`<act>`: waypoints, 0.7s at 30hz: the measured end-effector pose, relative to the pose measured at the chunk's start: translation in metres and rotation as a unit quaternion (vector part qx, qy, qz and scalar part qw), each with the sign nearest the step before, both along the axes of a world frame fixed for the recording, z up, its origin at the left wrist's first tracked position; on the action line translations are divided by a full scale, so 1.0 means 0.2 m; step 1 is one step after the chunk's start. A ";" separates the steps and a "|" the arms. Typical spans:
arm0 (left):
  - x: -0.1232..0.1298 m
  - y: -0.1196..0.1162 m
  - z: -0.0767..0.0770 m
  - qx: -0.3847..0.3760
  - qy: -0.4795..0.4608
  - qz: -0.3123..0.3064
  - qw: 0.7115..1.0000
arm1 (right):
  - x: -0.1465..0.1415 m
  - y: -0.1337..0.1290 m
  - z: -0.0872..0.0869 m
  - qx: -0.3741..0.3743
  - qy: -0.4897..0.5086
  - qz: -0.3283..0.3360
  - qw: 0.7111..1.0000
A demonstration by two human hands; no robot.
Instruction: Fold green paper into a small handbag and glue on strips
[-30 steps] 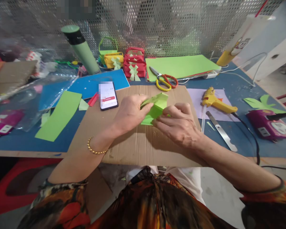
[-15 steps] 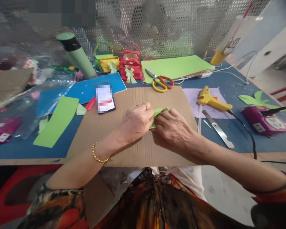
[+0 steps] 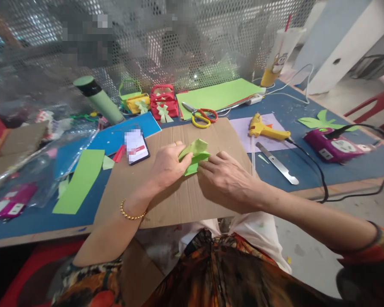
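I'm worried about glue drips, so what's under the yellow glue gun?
Lilac paper, lying on the blue tabletop. Whatever is directly beneath the glue gun itself is covered and can't be seen.

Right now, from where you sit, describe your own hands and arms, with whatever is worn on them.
My left hand wears a gold-toned ring, and a bracelet of round gold-toned beads circles that wrist. No jewellery shows on my right hand. Both sleeves, left and right, are dark with orange and red patterning; the right one has a dark edge.
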State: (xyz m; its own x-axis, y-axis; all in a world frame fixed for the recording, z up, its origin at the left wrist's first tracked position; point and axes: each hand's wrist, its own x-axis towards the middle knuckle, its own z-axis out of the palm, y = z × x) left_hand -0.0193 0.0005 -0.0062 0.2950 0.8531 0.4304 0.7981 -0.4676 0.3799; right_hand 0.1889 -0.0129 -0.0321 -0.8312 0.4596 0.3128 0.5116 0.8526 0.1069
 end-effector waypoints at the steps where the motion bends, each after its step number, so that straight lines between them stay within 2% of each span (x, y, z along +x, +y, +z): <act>1: 0.00 0.00 0.00 0.004 -0.002 -0.006 1.000 | 0.00 0.01 -0.01 -0.001 0.008 0.001 1.000; 5: 0.00 -0.01 -0.01 0.014 -0.011 -0.033 0.999 | -0.02 0.02 -0.03 -0.009 0.037 -0.008 0.999; 10: -0.03 0.01 -0.01 0.035 -0.030 -0.015 0.999 | -0.03 0.02 -0.01 -0.007 0.058 -0.013 0.998; 18: -0.07 0.05 0.01 0.028 -0.040 -0.002 0.999 | -0.03 0.16 0.02 0.123 0.018 0.070 0.990; 21: -0.07 0.05 0.00 0.011 -0.041 -0.007 0.999 | -0.04 0.16 0.00 0.119 0.036 0.098 0.987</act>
State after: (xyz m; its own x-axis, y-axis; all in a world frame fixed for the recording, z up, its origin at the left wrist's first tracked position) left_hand -0.0330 0.0105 -0.0059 0.2699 0.8389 0.4725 0.7573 -0.4881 0.4339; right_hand 0.1809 0.0187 -0.0313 -0.8689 0.1983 0.4535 0.3524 0.8913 0.2853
